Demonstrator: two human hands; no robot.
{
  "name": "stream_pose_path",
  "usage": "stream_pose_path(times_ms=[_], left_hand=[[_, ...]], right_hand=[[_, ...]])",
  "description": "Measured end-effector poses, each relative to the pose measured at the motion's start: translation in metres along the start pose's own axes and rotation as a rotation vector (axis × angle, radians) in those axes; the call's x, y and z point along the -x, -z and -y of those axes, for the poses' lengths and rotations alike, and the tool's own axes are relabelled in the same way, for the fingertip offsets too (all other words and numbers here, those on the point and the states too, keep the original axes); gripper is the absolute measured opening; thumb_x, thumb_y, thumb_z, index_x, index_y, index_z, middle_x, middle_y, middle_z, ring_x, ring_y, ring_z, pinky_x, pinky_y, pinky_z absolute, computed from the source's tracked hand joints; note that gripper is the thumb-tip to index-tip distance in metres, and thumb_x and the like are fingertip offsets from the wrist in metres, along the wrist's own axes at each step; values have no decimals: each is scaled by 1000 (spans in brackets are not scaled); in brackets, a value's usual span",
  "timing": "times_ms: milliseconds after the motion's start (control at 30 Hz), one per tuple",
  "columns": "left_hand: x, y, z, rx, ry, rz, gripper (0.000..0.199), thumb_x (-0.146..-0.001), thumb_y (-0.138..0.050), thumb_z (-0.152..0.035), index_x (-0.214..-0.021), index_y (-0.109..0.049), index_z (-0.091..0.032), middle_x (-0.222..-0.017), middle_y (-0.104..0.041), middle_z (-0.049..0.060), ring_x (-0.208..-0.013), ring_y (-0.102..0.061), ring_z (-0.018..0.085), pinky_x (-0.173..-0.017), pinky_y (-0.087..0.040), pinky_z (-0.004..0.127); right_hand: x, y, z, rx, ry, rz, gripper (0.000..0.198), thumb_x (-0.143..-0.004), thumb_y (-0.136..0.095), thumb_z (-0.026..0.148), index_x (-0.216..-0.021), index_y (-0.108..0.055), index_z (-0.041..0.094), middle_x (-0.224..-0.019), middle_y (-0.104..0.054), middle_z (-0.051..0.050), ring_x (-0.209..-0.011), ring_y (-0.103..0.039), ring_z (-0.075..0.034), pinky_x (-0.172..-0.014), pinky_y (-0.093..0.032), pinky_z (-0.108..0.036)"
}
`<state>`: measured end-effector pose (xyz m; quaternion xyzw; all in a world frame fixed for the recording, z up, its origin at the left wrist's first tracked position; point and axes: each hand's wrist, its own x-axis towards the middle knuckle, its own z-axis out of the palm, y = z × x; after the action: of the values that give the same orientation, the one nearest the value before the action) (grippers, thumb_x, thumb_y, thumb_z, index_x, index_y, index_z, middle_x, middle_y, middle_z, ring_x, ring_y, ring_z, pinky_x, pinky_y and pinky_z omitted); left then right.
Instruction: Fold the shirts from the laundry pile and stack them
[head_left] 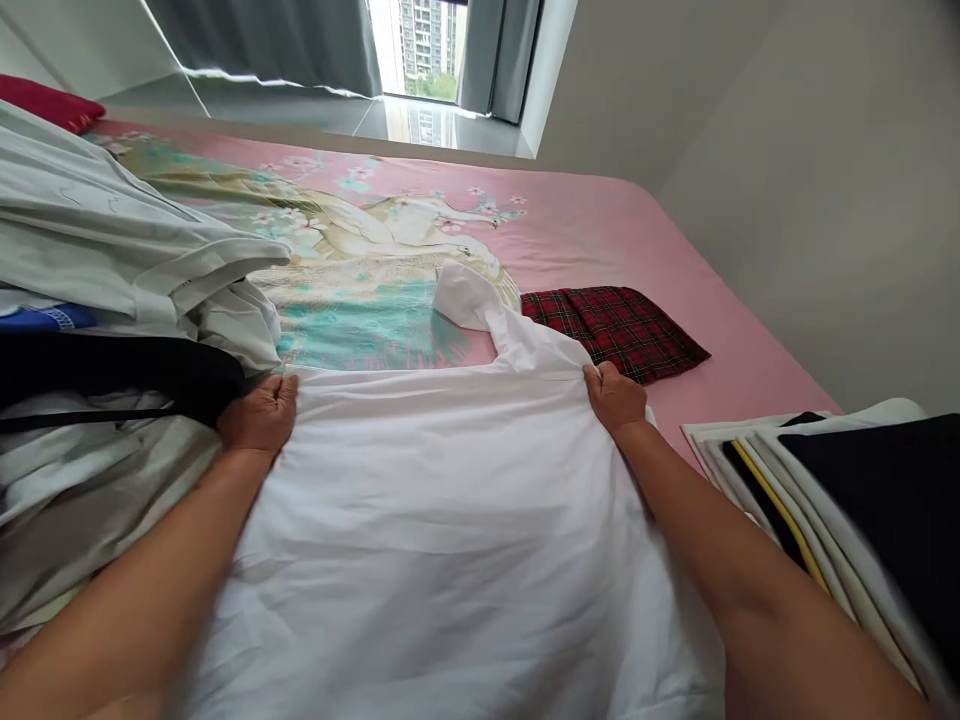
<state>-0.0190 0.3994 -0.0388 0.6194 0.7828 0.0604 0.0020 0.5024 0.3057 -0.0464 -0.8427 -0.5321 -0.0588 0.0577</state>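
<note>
A white shirt (435, 480) is stretched between my two hands above the bed, its body hanging toward me. My left hand (264, 410) is closed on its far left edge. With thumb and fingers pinched, my right hand (615, 395) grips the far right edge, close to where a sleeve-like part (487, 305) sticks out over the bed. Just beyond my right hand lies a folded red plaid cloth (622, 325). Much of the shirt's lower part runs out of the bottom of the view.
A heap of loose clothes (127, 260) rises at the left, with a black garment (120, 375) in it. Folded clothes (840, 500) are stacked at the right. The pink bed sheet (592, 225) reaches back to a window (431, 45) with grey curtains (277, 45).
</note>
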Motion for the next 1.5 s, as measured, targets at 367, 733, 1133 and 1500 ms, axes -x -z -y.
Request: stream_pose_path(times_ms=[367,733,1133,1500], left_hand=[[15,60,-51,118,-69,167,59,-78,-58,-41,-129,-48,-12,-131,-51,22,-118,-49,37,-92,-40,44],[205,23,-40,356,-719,312,66,-79,-54,-54,-140,-40,-32,-151,-29,5,-140,-21,29,-114,7,48],[234,52,-49,10,-734,187,59,-90,-37,-42,-143,-33,-19,-154,-19,9,-142,-14,26,-112,-4,57],[298,88,0,58,-932,496,77,-74,-55,-63,-142,-33,-33,-153,-24,12,-139,-20,37,-106,-9,67]], right_hand=[[15,65,24,-234,-21,94,46,-91,-44,39,-125,-43,8,-121,-52,-21,-112,-49,-31,-91,-36,-43],[157,31,-34,-73,357,104,52,-94,-29,42,-141,-35,21,-149,-32,-8,-137,-25,-23,-111,-17,-49],[166,47,-22,-48,203,198,58,-95,-17,45,-144,-27,17,-153,-21,-8,-141,-14,-22,-111,-8,-56],[210,25,14,-85,437,14,57,-94,-23,49,-143,-31,23,-151,-27,-4,-140,-17,-21,-112,-8,-52]])
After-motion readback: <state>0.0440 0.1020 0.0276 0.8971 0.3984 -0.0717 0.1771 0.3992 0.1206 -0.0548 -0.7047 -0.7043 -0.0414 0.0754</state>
